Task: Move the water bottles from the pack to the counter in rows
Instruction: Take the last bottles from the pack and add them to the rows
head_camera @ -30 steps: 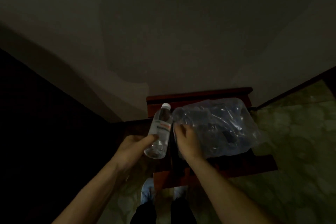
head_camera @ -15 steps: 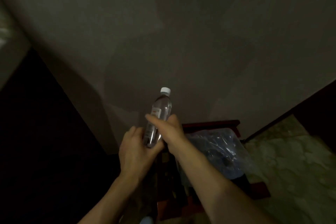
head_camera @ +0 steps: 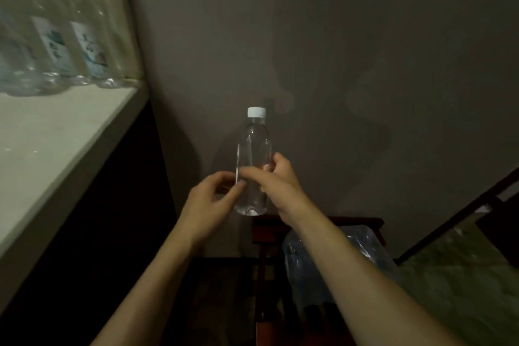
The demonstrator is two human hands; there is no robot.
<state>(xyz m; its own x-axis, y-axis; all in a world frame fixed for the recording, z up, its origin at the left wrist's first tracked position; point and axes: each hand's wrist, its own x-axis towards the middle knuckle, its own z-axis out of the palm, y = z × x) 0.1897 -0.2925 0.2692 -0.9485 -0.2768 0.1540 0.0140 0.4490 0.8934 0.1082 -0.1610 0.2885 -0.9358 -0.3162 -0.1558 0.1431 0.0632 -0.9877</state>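
Up left of our hands, the counter (head_camera: 56,132) w/ its bottle row (head_camera: 56,45); right hand (head_camera: 276,180) grips the upright water bottle (head_camera: 254,160), left hand (head_camera: 209,199) prob. just touching, fingers loosely curled.

There is one view only, from a camera worn on the person's head, looking forward and down along both forearms toward a grey wall (head_camera: 351,50). It sits close: the arms fill the lower frame. Left of the wall, the pale surface (head_camera: 56,143) runs off the frame edge, wide-angle bent. Below the wall, a dark red wooden stand (head_camera: 317,223) shows, cut off at the bottom.
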